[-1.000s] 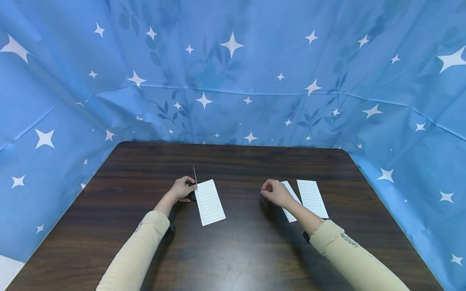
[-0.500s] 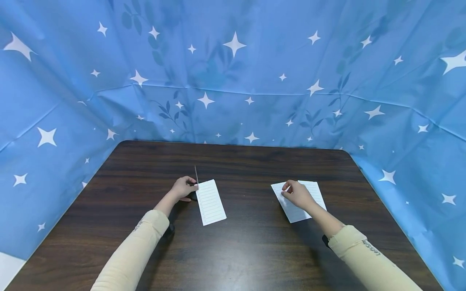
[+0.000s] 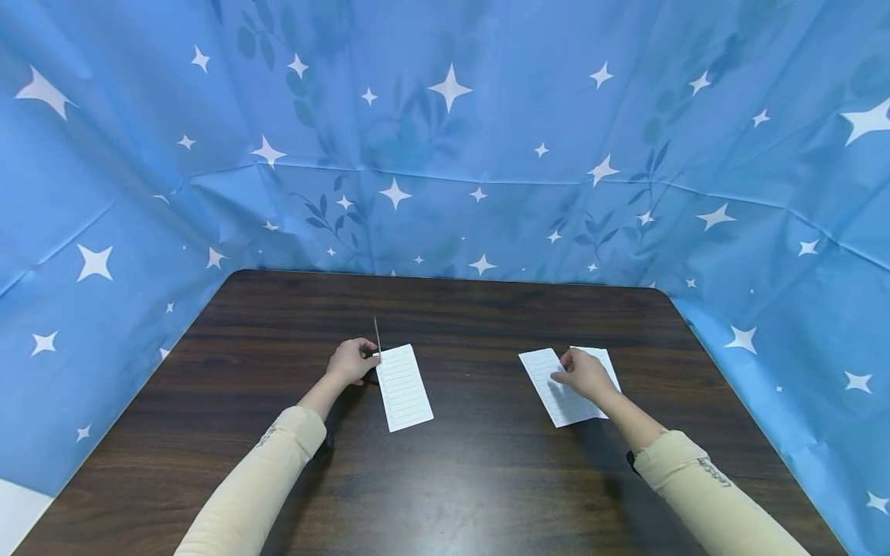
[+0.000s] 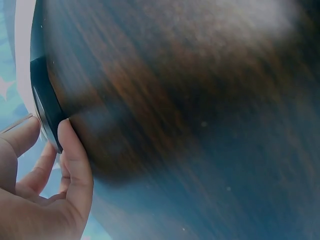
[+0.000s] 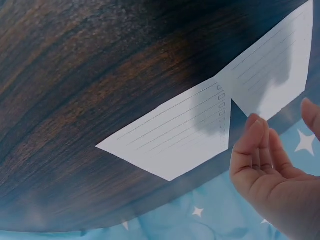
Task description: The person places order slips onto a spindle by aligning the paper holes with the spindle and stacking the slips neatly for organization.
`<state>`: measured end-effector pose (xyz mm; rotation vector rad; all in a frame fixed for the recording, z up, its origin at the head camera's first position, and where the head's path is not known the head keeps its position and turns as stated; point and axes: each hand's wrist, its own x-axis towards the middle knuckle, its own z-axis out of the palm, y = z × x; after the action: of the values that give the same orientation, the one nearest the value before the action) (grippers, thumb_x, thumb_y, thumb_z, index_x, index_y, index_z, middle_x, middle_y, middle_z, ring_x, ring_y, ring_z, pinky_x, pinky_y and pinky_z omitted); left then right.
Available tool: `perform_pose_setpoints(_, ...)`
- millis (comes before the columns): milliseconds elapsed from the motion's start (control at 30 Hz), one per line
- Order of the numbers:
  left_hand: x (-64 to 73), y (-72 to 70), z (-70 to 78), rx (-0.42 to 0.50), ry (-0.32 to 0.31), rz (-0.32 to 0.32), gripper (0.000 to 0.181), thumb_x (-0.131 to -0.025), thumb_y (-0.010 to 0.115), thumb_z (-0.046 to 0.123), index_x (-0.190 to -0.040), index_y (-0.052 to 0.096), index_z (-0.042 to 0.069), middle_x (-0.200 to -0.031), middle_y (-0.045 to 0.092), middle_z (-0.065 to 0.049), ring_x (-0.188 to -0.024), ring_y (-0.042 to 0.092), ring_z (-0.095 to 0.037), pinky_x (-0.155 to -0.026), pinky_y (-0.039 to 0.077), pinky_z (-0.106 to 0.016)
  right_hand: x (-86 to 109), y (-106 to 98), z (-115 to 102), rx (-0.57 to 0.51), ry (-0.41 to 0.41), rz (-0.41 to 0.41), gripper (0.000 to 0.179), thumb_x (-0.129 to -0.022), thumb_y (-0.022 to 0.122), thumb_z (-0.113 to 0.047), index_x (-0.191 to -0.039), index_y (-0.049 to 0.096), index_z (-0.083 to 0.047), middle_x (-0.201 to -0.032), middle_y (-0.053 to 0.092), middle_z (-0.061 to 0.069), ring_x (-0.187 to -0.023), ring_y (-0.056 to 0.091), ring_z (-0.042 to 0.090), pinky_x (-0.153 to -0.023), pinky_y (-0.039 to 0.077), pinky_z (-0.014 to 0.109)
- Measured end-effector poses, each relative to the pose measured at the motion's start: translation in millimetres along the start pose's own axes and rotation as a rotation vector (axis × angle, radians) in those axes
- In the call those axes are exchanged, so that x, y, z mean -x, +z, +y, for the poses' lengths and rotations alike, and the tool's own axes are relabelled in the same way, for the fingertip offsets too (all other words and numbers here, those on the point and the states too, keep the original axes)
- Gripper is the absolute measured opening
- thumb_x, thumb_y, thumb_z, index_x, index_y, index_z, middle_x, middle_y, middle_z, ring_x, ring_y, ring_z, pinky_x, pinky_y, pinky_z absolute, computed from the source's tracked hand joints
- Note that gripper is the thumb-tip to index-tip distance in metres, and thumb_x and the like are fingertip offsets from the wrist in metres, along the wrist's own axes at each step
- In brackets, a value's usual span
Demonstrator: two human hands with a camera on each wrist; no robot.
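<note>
A white lined notepad lies left of centre, its upper left corner gripped by my left hand. One thin sheet stands up edge-on beside the thumb. In the left wrist view, fingers and thumb close around a dark slab-like part at the pad's edge. Over on the right, my right hand hovers above two lined sheets, the left sheet and the right sheet, which meet or overlap. Its fingers are loosely bent, and the right wrist view shows the thumb apart from them, nothing between.
The dark wood-grain table has a rounded far edge. A blue curtain with white stars hangs behind and on both sides. Each wrist carries a small dark device, partly hidden by the sleeves.
My right hand has moved right, bringing a sheet beside the other one and letting it go, then drifting slightly further right. The left hand stays at the notepad's corner.
</note>
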<state>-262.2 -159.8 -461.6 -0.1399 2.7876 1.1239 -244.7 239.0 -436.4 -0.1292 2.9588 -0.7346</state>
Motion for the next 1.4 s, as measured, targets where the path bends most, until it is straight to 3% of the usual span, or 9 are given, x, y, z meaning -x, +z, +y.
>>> perform_pose_setpoints(167,1.4,-0.4,1.8,0.005,-0.001,-0.011,0.032,-0.091,0.059,0.016,-0.119,0.058,-0.001,-0.11,0.054,-0.025,-0.068,0.059,-0.022,-0.049,0.056,-0.026,-3.2,3.5,1.0,0.057,0.03,-0.019,0.044,-0.082,0.071,-0.023,-0.1,0.056,0.014,-0.088,0.061,0.024,-0.074,0.057,0.028,-0.066,0.05,0.041)
perform_pose_setpoints(333,1.8,-0.7,1.1,0.008,-0.002,-0.017,0.033,-0.091,0.059,0.016,-0.119,0.058,-0.002,-0.108,0.054,-0.024,-0.067,0.058,-0.02,-0.049,0.056,-0.026,-8.3,6.2,0.9,0.114,0.057,-0.042,0.057,-0.083,0.071,-0.029,-0.107,0.054,0.019,-0.105,0.057,0.034,-0.094,0.056,0.043,-0.082,0.049,0.05)
perform_pose_setpoints(467,2.0,0.0,-1.9,0.025,-0.003,-0.021,0.034,-0.091,0.059,0.017,-0.119,0.058,-0.002,-0.104,0.054,-0.022,-0.066,0.056,-0.018,-0.05,0.056,-0.026,-10.8,9.6,0.5,0.139,0.091,-0.055,0.068,-0.08,0.073,-0.034,-0.11,0.048,0.022,-0.108,0.052,0.037,-0.099,0.053,0.05,-0.083,0.048,0.054)
perform_pose_setpoints(733,2.6,1.4,-6.9,0.046,0.002,-0.021,0.034,-0.091,0.059,0.017,-0.118,0.057,-0.002,-0.098,0.052,-0.019,-0.072,0.055,-0.021,-0.052,0.056,-0.027,-13.9,16.8,-5.1,0.183,0.251,-0.115,0.098,-0.071,0.078,-0.047,-0.122,0.034,0.024,-0.117,0.042,0.04,-0.107,0.048,0.053,-0.084,0.049,0.059)
perform_pose_setpoints(967,3.6,0.8,-7.1,0.051,-0.003,-0.025,0.034,-0.091,0.059,0.018,-0.119,0.057,-0.001,-0.099,0.051,-0.017,-0.078,0.053,-0.022,-0.054,0.057,-0.028,-17.5,16.6,-13.4,0.228,0.245,-0.177,0.086,-0.077,0.074,-0.042,-0.118,0.039,0.025,-0.111,0.047,0.038,-0.105,0.048,0.05,-0.085,0.049,0.056)
perform_pose_setpoints(1167,3.2,-0.4,-7.0,0.049,-0.008,-0.03,0.033,-0.091,0.059,0.018,-0.119,0.057,-0.001,-0.095,0.049,-0.014,-0.073,0.051,-0.019,-0.054,0.057,-0.028,-16.3,16.6,-17.3,0.181,0.243,-0.207,0.068,-0.081,0.072,-0.037,-0.113,0.049,0.018,-0.108,0.053,0.034,-0.104,0.05,0.049,-0.087,0.047,0.059)
perform_pose_setpoints(1333,1.3,-1.4,-5.8,0.028,0.0,-0.022,0.033,-0.091,0.059,0.019,-0.118,0.057,0.0,-0.092,0.049,-0.013,-0.068,0.051,-0.018,-0.051,0.055,-0.027,-15.7,18.1,-16.8,0.109,0.27,-0.17,0.067,-0.081,0.073,-0.032,-0.118,0.04,0.014,-0.109,0.056,0.031,-0.104,0.053,0.049,-0.093,0.038,0.065)
perform_pose_setpoints(1400,1.2,-1.5,-5.5,0.027,-0.003,-0.024,0.033,-0.091,0.059,0.019,-0.118,0.057,0.0,-0.093,0.049,-0.013,-0.069,0.051,-0.018,-0.051,0.056,-0.027,-15.4,19.7,-15.6,0.083,0.267,-0.14,0.072,-0.079,0.075,-0.029,-0.119,0.034,0.014,-0.106,0.058,0.032,-0.098,0.057,0.047,-0.089,0.042,0.062)
